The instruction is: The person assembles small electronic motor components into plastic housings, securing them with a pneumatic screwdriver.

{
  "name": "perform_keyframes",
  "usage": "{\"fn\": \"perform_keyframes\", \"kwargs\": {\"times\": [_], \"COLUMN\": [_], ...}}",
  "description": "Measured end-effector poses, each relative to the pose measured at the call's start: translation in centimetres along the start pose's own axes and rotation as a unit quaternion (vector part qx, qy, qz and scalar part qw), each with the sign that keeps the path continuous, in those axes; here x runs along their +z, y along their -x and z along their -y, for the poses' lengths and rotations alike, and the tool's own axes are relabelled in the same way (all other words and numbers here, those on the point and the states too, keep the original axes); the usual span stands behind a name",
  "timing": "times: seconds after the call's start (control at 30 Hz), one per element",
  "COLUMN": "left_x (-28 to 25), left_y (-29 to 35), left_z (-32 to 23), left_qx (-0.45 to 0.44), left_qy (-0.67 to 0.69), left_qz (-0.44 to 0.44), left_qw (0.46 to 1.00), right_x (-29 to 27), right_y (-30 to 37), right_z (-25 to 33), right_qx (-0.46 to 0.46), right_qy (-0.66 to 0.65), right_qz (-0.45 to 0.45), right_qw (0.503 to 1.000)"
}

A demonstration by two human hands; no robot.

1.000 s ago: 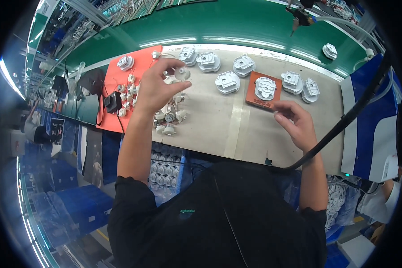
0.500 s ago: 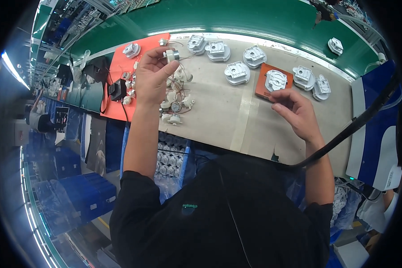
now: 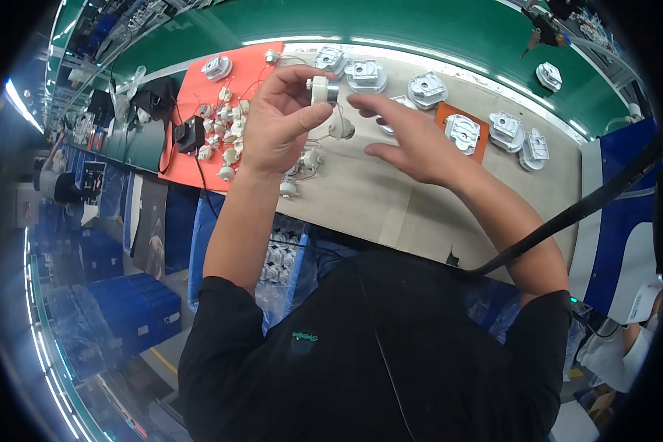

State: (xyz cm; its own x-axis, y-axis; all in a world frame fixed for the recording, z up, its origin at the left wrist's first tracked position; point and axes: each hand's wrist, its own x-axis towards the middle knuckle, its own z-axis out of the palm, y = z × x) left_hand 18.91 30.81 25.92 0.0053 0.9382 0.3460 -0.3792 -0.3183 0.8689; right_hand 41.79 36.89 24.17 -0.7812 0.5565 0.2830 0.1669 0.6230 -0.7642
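My left hand [image 3: 276, 125] pinches a small motor [image 3: 320, 90] with a white plastic body and a silver metal end, held up over the worktable. Thin wires trail below it, near another white motor [image 3: 340, 128]; whether they are joined I cannot tell. Just to the right, my right hand [image 3: 420, 144] is empty, its thumb and fingers apart and pointing toward the held motor without touching it. Behind that hand, a white housing [image 3: 462, 134] rests on an orange block [image 3: 482, 150]. A further white housing [image 3: 387, 127] is partly covered by my right fingers.
Several wired motors [image 3: 227, 121] lie on an orange mat [image 3: 191, 171] at the left, beside a black box-shaped device [image 3: 189, 134]. More white housings [image 3: 365, 76] line the table's far side. Beyond runs a green conveyor [image 3: 435, 33]. A thick black hose [image 3: 560, 221] crosses at right.
My left hand has shifted right with the motor. My right hand has left the orange block and come left and forward, close to the motor, its fingers stretched out.
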Motion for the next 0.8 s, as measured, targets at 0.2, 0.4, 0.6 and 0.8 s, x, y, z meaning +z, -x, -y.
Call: {"fn": "perform_keyframes", "kwargs": {"times": [0.2,0.4,0.6,0.8], "left_x": [-1.4,-3.2,-4.4,-3.8], "left_y": [0.9,1.6,1.7,1.3], "left_z": [-0.4,0.3,-0.2,-2.5], "left_qx": [-0.005,-0.009,-0.009,0.034], "left_qy": [0.027,0.063,0.089,0.085], "left_qz": [0.014,-0.016,-0.005,-0.010], "left_qw": [1.000,0.998,0.996,0.996], "right_x": [3.3,4.8,6.5,4.5], "right_y": [-3.1,-3.9,-4.6,-3.9], "right_z": [-1.0,-0.3,-1.1,2.2], "right_qx": [0.007,0.006,0.301,0.350], "right_qy": [0.003,-0.073,-0.325,-0.073], "right_qz": [0.086,0.102,0.106,0.080], "right_qw": [0.996,0.992,0.890,0.930]}}
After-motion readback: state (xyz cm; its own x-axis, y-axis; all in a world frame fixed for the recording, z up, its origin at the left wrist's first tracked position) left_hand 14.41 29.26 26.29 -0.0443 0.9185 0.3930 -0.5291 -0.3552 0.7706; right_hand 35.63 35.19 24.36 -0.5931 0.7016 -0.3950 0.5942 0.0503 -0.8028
